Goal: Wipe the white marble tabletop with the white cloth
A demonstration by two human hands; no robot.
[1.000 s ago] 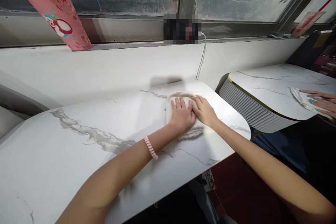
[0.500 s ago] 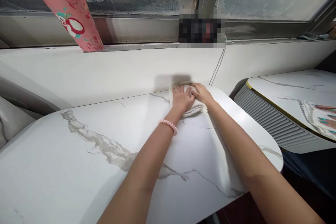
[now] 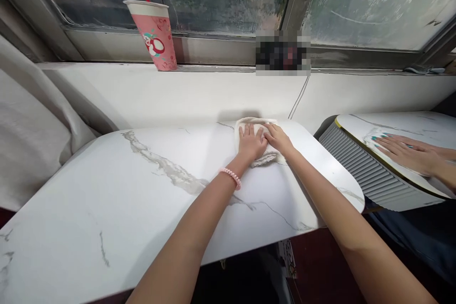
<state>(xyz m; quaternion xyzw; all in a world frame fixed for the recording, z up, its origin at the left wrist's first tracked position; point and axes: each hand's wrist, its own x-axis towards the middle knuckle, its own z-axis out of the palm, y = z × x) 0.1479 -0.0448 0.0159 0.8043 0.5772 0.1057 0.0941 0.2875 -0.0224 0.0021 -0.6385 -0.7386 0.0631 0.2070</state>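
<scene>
A cream-white cloth [image 3: 265,156] lies bunched on a white marble-patterned table [image 3: 135,199], against its wall-side edge. My left hand [image 3: 252,141] rests flat on top of the cloth with its fingers spread; a pink coiled band [image 3: 231,176] circles that wrist. Beside it, my right hand [image 3: 280,138] lies over the cloth's right part, fingers stretched toward the left thumb and touching or almost touching it. Neither hand is wrapped around the cloth. Part of the cloth is hidden beneath both hands.
On the window ledge stand a pink paper cup [image 3: 158,40] with a red straw and a blurred dark object [image 3: 283,53]. A white cable [image 3: 298,97] hangs down the wall. At right, a co-worker's hands [image 3: 409,152] lie on another table [image 3: 388,123]. A curtain [image 3: 32,128] hangs at left.
The camera view has shifted, so the cup appears farther right and more of the table's left shows. My hands stay on the cloth. The co-worker's hands have come further into view.
</scene>
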